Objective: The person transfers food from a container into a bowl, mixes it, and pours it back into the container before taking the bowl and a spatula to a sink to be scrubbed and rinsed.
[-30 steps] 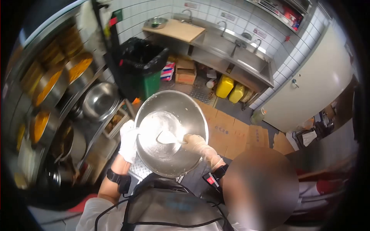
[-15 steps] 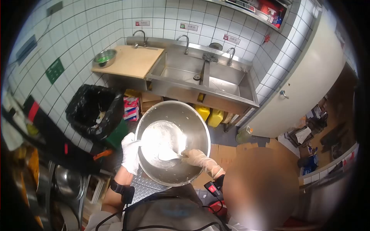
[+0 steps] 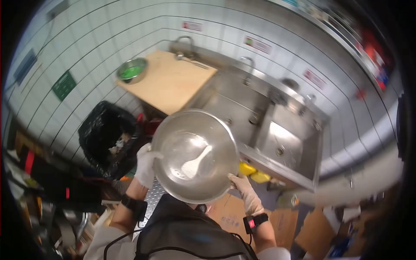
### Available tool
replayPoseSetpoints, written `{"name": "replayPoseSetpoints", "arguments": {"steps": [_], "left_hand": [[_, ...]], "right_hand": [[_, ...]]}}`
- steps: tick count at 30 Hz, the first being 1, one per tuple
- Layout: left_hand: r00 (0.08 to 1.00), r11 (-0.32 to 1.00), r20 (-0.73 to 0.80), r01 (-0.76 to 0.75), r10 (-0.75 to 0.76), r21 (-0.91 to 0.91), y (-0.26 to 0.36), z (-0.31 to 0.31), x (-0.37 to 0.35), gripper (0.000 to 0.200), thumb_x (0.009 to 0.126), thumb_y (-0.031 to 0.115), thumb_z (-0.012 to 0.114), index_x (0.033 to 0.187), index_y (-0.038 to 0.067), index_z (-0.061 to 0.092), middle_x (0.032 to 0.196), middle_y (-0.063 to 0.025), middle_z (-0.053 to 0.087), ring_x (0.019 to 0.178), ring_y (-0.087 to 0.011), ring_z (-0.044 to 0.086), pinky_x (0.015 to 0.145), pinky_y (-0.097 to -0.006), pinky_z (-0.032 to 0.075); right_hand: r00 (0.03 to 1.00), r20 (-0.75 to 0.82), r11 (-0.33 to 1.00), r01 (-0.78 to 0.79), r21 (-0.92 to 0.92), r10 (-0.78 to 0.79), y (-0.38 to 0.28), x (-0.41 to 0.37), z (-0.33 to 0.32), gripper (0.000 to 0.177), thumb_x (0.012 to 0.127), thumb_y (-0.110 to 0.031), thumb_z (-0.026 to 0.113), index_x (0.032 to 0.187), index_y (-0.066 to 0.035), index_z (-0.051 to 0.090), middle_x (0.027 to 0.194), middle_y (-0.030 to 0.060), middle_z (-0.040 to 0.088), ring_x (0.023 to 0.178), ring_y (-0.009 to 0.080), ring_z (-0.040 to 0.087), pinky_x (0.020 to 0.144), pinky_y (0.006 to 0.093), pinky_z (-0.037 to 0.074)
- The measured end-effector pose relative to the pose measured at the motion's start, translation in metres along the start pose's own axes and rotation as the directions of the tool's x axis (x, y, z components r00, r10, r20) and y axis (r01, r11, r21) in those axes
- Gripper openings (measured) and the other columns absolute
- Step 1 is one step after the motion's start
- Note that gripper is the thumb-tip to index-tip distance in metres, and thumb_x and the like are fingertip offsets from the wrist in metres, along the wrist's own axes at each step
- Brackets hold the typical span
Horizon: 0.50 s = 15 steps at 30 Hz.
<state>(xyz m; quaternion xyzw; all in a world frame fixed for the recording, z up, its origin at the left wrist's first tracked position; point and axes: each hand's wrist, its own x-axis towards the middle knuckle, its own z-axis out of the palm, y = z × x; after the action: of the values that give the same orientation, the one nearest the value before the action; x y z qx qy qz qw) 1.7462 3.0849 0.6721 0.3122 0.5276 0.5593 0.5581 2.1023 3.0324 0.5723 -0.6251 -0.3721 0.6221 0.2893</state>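
Observation:
A large round steel mixing bowl (image 3: 216, 177) is held up in front of my body. My left hand (image 3: 145, 167), in a white glove, grips its left rim with the thumb over the edge. On the lower right rim my gloved right hand (image 3: 243, 186) is closed too, its fingers partly hidden. Inside the bowl a white paddle, shaped like a rice paddle (image 3: 193, 165), lies loose on the bottom, touched by neither hand. Whitish smears show on the bowl's inner wall.
Ahead is a double steel sink (image 3: 264, 134) with taps. Left of it, a wooden board (image 3: 164, 84) carries a steel bowl with something green (image 3: 132, 71). A black-lined bin (image 3: 108, 141) stands at left. Yellow containers (image 3: 253, 172) sit under the sink; cardboard (image 3: 227, 214) covers the floor.
My right hand has let go of the paddle and taken the bowl's rim. The paddle now lies in the bowl. The view has turned and come closer to the sink.

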Motion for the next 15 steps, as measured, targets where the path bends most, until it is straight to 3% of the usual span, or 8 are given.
{"name": "replayPoseSetpoints", "arguments": {"steps": [2, 5, 6, 8, 10, 11, 12, 15], "left_hand": [[0.999, 0.999, -0.017, 0.042, -0.042, -0.004, -0.003, 0.004, 0.044, 0.029, 0.064, -0.010, 0.059, 0.092, -0.002, 0.062, 0.084, -0.0087, 0.065, 0.073, -0.0193, 0.064, 0.067, -0.0295, 0.053], [0.987, 0.983, -0.023, 0.154, -0.157, -0.098, 0.002, 0.030, 0.112, 0.027, 0.067, -0.007, 0.064, 0.093, 0.000, 0.063, 0.086, -0.0079, 0.066, 0.074, -0.0188, 0.064, 0.068, -0.0299, 0.053], [0.987, 0.978, 0.050, 0.156, -0.150, -0.137, -0.007, 0.035, 0.139, 0.021, 0.075, 0.004, 0.070, 0.095, 0.001, 0.063, 0.088, -0.0074, 0.067, 0.074, -0.0174, 0.065, 0.069, -0.0306, 0.053], [0.982, 0.974, 0.144, 0.147, -0.122, -0.172, -0.004, 0.057, 0.184, 0.020, 0.084, 0.020, 0.070, 0.091, 0.003, 0.062, 0.083, -0.0057, 0.065, 0.070, -0.0146, 0.063, 0.059, -0.0274, 0.051], [0.950, 0.962, 0.156, 0.258, -0.269, 0.085, -0.015, 0.052, 0.255, 0.026, 0.087, 0.032, 0.068, 0.084, 0.007, 0.060, 0.075, -0.0024, 0.061, 0.060, -0.0110, 0.057, 0.048, -0.0239, 0.045], [0.968, 0.971, 0.079, 0.240, -0.240, 0.008, -0.025, 0.052, 0.290, 0.026, 0.088, 0.034, 0.066, 0.083, 0.010, 0.058, 0.070, 0.0005, 0.056, 0.052, -0.0093, 0.050, 0.040, -0.0219, 0.038], [0.965, 0.966, 0.107, 0.247, -0.238, -0.078, -0.032, 0.035, 0.330, 0.023, 0.088, 0.034, 0.066, 0.088, 0.013, 0.058, 0.070, 0.0017, 0.056, 0.051, -0.0093, 0.049, 0.040, -0.0211, 0.036], [0.979, 0.967, -0.167, 0.072, -0.115, -0.245, -0.040, -0.026, 0.447, 0.021, 0.092, 0.036, 0.058, 0.092, 0.015, 0.059, 0.073, 0.0034, 0.054, 0.063, -0.0098, 0.050, 0.059, -0.0257, 0.045]], "right_hand": [[0.997, -0.071, 0.953, 0.048, 0.298, -0.028, 0.006, 0.053, -0.015, 0.039, 0.082, -0.022, 0.068, 0.115, -0.001, 0.059, 0.090, 0.0028, 0.062, 0.080, 0.0154, 0.059, 0.063, 0.0268, 0.048], [0.970, -0.213, 0.874, 0.202, 0.442, -0.117, -0.066, 0.076, -0.011, 0.031, 0.080, -0.011, 0.062, 0.109, -0.001, 0.060, 0.090, 0.0057, 0.062, 0.079, 0.0176, 0.059, 0.068, 0.0301, 0.048], [0.942, -0.302, 0.793, 0.294, 0.534, -0.146, -0.086, 0.083, -0.012, 0.032, 0.079, -0.007, 0.059, 0.110, 0.000, 0.058, 0.093, 0.0067, 0.061, 0.078, 0.0186, 0.059, 0.071, 0.0320, 0.048], [0.933, -0.339, 0.782, 0.301, 0.546, -0.122, -0.118, 0.095, -0.023, 0.028, 0.079, -0.006, 0.059, 0.106, -0.001, 0.060, 0.091, 0.0072, 0.063, 0.085, 0.0204, 0.060, 0.075, 0.0329, 0.049], [0.908, -0.399, 0.766, 0.346, 0.542, -0.128, -0.114, 0.131, -0.047, 0.030, 0.078, -0.003, 0.057, 0.108, 0.000, 0.058, 0.093, 0.0081, 0.063, 0.084, 0.0215, 0.061, 0.074, 0.0313, 0.050], [0.880, -0.461, 0.760, 0.374, 0.532, -0.111, -0.120, 0.141, -0.053, 0.026, 0.077, 0.001, 0.055, 0.102, -0.001, 0.059, 0.089, 0.0081, 0.063, 0.077, 0.0212, 0.062, 0.069, 0.0306, 0.051], [0.872, -0.479, 0.766, 0.377, 0.521, -0.103, -0.123, 0.152, -0.063, 0.026, 0.077, 0.001, 0.055, 0.102, -0.001, 0.059, 0.089, 0.0081, 0.063, 0.077, 0.0212, 0.062, 0.069, 0.0306, 0.051], [0.772, -0.635, 0.760, 0.417, 0.498, -0.007, -0.133, 0.185, -0.088, 0.021, 0.073, 0.007, 0.055, 0.090, -0.004, 0.059, 0.080, 0.0072, 0.063, 0.066, 0.0212, 0.062, 0.061, 0.0330, 0.053]]}}
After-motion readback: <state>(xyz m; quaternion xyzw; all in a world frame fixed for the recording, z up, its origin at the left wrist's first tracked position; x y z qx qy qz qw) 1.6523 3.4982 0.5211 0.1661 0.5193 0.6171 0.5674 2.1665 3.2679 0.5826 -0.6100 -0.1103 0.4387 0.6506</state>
